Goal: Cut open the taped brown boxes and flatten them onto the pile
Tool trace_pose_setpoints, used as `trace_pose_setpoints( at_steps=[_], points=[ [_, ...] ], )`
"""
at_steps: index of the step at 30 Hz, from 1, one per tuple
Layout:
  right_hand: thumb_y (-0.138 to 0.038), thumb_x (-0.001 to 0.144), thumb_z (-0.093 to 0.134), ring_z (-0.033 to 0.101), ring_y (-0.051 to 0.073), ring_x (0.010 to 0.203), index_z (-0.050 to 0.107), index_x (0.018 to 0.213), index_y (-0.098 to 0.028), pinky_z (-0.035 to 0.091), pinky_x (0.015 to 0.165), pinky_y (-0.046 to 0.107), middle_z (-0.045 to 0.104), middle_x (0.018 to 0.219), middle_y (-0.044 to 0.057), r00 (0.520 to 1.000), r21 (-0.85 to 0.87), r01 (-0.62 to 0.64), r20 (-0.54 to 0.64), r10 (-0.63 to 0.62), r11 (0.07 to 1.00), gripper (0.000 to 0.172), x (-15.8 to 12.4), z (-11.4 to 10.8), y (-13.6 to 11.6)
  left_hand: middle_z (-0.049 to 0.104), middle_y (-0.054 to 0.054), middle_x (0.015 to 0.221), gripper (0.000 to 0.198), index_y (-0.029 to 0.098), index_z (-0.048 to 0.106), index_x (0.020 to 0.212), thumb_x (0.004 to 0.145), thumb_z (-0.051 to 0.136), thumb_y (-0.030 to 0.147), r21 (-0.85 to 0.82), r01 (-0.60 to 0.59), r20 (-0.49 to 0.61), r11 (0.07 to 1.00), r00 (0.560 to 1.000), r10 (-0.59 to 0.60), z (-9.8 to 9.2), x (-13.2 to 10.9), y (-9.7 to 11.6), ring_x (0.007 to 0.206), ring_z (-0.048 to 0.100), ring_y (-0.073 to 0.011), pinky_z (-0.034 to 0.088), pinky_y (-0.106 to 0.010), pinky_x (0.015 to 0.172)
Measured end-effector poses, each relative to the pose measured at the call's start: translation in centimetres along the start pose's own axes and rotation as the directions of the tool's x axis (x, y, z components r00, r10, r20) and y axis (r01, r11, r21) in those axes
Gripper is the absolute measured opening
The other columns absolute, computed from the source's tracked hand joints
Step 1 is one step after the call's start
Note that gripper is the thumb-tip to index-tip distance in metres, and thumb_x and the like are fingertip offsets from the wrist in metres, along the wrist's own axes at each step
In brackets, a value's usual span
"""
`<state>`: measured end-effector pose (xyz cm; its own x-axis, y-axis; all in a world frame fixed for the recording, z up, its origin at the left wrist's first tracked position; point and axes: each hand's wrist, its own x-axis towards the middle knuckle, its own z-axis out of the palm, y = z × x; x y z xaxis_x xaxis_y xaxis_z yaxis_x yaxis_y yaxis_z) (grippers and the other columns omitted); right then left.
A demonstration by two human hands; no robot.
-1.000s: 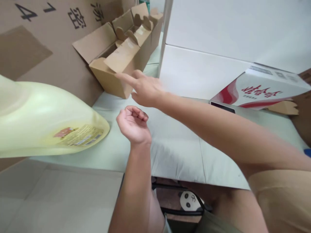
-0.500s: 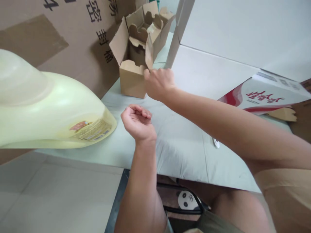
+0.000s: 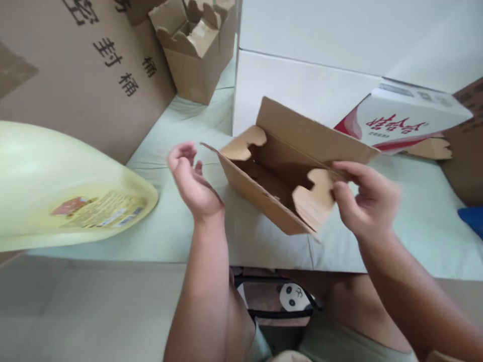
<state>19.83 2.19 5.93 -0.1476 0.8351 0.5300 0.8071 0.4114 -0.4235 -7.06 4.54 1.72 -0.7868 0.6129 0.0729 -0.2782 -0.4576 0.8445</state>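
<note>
Now my right hand (image 3: pixel 372 203) pinches one end of the open carton (image 3: pixel 256 197), my left hand (image 3: pixel 196 190) empty. Gripped one-sidedly, it could tilt.

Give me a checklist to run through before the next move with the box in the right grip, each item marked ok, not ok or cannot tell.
1. Right grip on the box: ok; thumb and fingers pinch its right end.
2. Left grip on the box: not ok; it is open beside the left end, with no contact visible.
3. Flaps open: ok; the top stands open.
4. Nothing inside the box: cannot tell; the inside is dark and partly covered.
5. Box resting on the cloth: cannot tell; its underside is hidden.
6. Bottle apart from the box: ok; it is off to the left, beyond the left grip.
</note>
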Motion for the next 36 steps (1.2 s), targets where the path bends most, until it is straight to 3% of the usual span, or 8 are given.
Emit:
trace_pose_setpoints(
  at_steps=[4, 9, 12, 16, 20, 23, 31, 36],
  points=[
    [-0.042, 0.092, 0.073, 0.075, 0.03, 0.105, 0.066, 0.126, -0.032, 0.063, 0.091, 0.051, 0.075, 0.119, 0.009, 0.986, 0.292, -0.075, -0.123, 0.115, 0.953, 0.036, -5.1, 0.5, 5.1, 0.073, -0.01, 0.113, 0.05, 0.024, 0.068, 0.095, 0.087, 0.064, 0.073, 0.028, 0.137, 0.379, 0.99, 0.915, -0.138, 1.7, -2.5, -1.2, 0.113, 0.067, -0.0272, 0.053, -0.035, 0.091],
    [-0.038, 0.096, 0.068, 0.076, 0.025, 0.107, 0.018, 0.163, -0.049, 0.066, 0.088, 0.046, 0.071, 0.132, 0.006, 0.987, 0.575, -0.045, -0.099, 0.124, 0.817, 0.085, -6.9, 2.1, 6.9, 0.074, -0.011, 0.094, 0.08, 0.023, 0.07, 0.079, 0.082, 0.043, 0.099, 0.082, 0.051, 0.483, 0.995, 0.871, -0.085, 3.6, -5.0, -2.4, 0.101, 0.072, -0.0273, 0.055, -0.042, 0.103],
    [-0.046, 0.097, 0.066, 0.074, 0.029, 0.117, 0.039, 0.157, -0.04, 0.065, 0.096, 0.048, 0.073, 0.13, 0.009, 0.995, 0.579, -0.038, -0.056, 0.086, 0.814, 0.067, -7.3, 1.5, 7.9, 0.073, -0.009, 0.091, 0.078, 0.023, 0.07, 0.079, 0.081, 0.05, 0.098, 0.133, -0.075, 0.484, 0.988, 0.875, 0.001, 4.1, -5.4, -3.7, 0.098, 0.072, -0.0251, 0.056, -0.04, 0.102],
    [-0.063, 0.097, 0.058, 0.072, 0.035, 0.123, 0.069, 0.125, -0.029, 0.061, 0.105, 0.056, 0.075, 0.128, 0.014, 0.999, 0.583, -0.03, -0.002, 0.039, 0.812, 0.045, -7.8, 0.3, 8.8, 0.074, -0.007, 0.096, 0.051, 0.021, 0.073, 0.092, 0.09, 0.072, 0.072, 0.167, -0.219, 0.496, 0.961, 0.861, 0.11, 4.5, -6.1, -4.8, 0.094, 0.071, -0.0194, 0.055, -0.033, 0.094],
    [-0.061, 0.101, 0.053, 0.067, 0.036, 0.134, 0.072, 0.12, -0.03, 0.058, 0.11, 0.06, 0.067, 0.145, 0.013, 0.999, 0.6, -0.017, -0.012, 0.03, 0.8, 0.041, -8.3, -0.1, 8.5, 0.078, -0.006, 0.101, 0.036, 0.021, 0.073, 0.104, 0.089, 0.084, 0.052, 0.143, -0.157, 0.514, 0.977, 0.856, 0.063, 5.0, -6.4, -4.7, 0.096, 0.073, -0.0195, 0.056, -0.034, 0.095],
    [-0.056, 0.103, 0.052, 0.062, 0.038, 0.141, 0.07, 0.121, -0.031, 0.054, 0.113, 0.063, 0.063, 0.154, 0.011, 0.998, 0.62, -0.057, 0.021, 0.056, 0.783, 0.036, -8.5, -0.1, 8.1, 0.078, -0.007, 0.113, 0.039, 0.022, 0.074, 0.109, 0.083, 0.091, 0.045, 0.179, -0.218, 0.542, 0.959, 0.835, 0.089, 5.1, -5.9, -4.4, 0.11, 0.071, -0.0225, 0.054, -0.037, 0.103],
    [-0.049, 0.101, 0.058, 0.061, 0.038, 0.143, 0.068, 0.123, -0.034, 0.055, 0.111, 0.063, 0.06, 0.158, 0.009, 1.0, 0.649, -0.01, 0.024, -0.007, 0.76, 0.028, -8.5, 0.0, 7.3, 0.082, -0.007, 0.119, 0.028, 0.022, 0.083, 0.11, 0.092, 0.082, 0.044, 0.234, -0.271, 0.658, 0.934, 0.751, 0.053, 4.0, -4.8, -3.9, 0.113, 0.072, -0.0243, 0.054, -0.039, 0.107],
    [-0.056, 0.101, 0.054, 0.064, 0.04, 0.139, 0.07, 0.118, -0.035, 0.055, 0.11, 0.066, 0.058, 0.16, 0.008, 0.997, 0.636, 0.028, 0.038, -0.067, 0.771, 0.032, -8.5, 0.0, 7.0, 0.082, -0.006, 0.121, 0.027, 0.022, 0.085, 0.11, 0.094, 0.079, 0.044, 0.23, -0.281, 0.648, 0.932, 0.759, 0.068, 3.4, -4.9, -3.9, 0.122, 0.071, -0.0263, 0.051, -0.042, 0.115]
  ],
)
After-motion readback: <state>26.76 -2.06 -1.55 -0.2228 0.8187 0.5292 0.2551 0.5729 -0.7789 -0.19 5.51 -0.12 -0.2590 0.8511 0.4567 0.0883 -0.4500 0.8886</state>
